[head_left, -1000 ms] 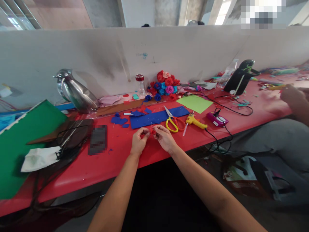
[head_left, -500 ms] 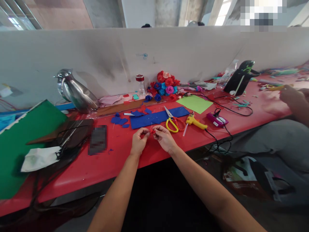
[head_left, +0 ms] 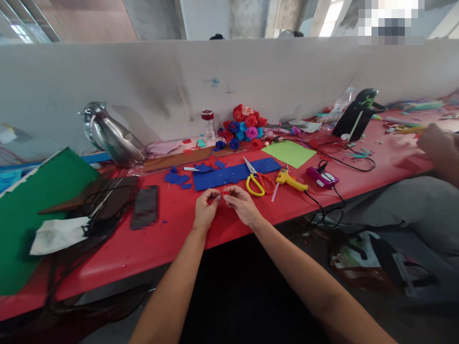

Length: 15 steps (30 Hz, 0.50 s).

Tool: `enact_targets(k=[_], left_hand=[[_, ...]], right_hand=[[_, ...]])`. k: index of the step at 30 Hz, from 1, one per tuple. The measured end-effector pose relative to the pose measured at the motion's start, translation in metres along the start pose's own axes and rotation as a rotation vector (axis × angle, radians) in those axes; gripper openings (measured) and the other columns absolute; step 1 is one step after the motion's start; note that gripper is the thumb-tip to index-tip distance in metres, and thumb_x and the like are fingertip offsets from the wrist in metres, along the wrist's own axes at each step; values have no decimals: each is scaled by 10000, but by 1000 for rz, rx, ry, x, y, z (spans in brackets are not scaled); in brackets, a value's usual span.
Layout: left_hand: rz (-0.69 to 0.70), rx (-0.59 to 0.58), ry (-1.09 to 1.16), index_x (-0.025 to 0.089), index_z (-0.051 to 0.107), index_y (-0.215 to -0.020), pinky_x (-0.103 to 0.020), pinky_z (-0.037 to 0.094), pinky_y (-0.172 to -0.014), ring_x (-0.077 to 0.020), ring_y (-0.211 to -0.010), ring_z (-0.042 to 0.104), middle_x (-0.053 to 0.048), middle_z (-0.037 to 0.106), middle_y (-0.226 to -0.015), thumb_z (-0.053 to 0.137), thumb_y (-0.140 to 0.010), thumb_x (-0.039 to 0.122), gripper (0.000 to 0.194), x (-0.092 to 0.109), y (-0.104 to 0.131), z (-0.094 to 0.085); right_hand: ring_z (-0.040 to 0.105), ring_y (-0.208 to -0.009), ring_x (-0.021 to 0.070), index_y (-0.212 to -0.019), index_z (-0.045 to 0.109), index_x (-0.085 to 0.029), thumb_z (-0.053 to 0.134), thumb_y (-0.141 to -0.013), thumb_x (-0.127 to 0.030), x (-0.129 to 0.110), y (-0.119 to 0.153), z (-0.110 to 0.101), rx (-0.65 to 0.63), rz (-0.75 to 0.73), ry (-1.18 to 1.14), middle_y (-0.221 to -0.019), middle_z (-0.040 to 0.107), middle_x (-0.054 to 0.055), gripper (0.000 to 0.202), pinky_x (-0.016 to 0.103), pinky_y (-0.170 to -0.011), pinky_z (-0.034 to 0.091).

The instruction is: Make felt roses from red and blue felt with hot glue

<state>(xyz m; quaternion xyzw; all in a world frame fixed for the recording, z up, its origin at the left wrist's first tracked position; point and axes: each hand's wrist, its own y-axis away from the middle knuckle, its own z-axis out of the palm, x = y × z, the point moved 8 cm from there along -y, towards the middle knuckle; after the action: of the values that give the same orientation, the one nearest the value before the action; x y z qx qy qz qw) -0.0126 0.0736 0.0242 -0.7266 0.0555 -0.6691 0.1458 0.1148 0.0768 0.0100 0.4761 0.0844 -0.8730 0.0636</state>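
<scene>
Between the fingertips of my left hand (head_left: 207, 209) and my right hand (head_left: 241, 204) is a small red paper piece (head_left: 224, 194), mostly covered by the fingers. Both hands are closed in a pinch on it, over the red table near its front edge. Just beyond them lies a blue paper strip (head_left: 233, 174), with cut blue pieces (head_left: 176, 177) to its left. Scissors (head_left: 255, 185) with yellow and orange handles rest partly on the strip, right of my hands. A yellow glue gun (head_left: 292, 180) lies farther right.
A bunch of paper flowers (head_left: 247, 125) and a glass jar (head_left: 208, 125) stand at the back. A steel jug (head_left: 111, 136) and green sheet (head_left: 53, 200) are left. A purple power box (head_left: 323, 177) with cables lies right. Another person's hand (head_left: 435, 143) is at far right.
My fingers have shifted slightly around the red paper piece, and less of it shows now. The other person's hand at far right has moved a little.
</scene>
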Motion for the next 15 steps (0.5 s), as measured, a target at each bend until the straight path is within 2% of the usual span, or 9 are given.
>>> enact_targets(k=[9, 15], left_hand=[[-25, 0, -4, 190, 695, -774, -328, 490, -794, -192, -779, 627, -36, 714, -784, 659, -722, 253, 89, -3, 0, 1], [-25, 22, -5, 197, 690, -758, -322, 488, -780, -190, -769, 621, -30, 704, -763, 656, -719, 263, 85, -5, -1, -1]], right_hand=[[457, -587, 95, -780, 665, -225, 779, -633, -268, -4, -1, -2, 41, -39, 51, -663, 572, -49, 191, 249, -574, 366], [462, -584, 95, -750, 675, -224, 749, -631, -253, -1, -1, -3, 52, -22, 36, -665, 568, -41, 143, 242, -555, 363]])
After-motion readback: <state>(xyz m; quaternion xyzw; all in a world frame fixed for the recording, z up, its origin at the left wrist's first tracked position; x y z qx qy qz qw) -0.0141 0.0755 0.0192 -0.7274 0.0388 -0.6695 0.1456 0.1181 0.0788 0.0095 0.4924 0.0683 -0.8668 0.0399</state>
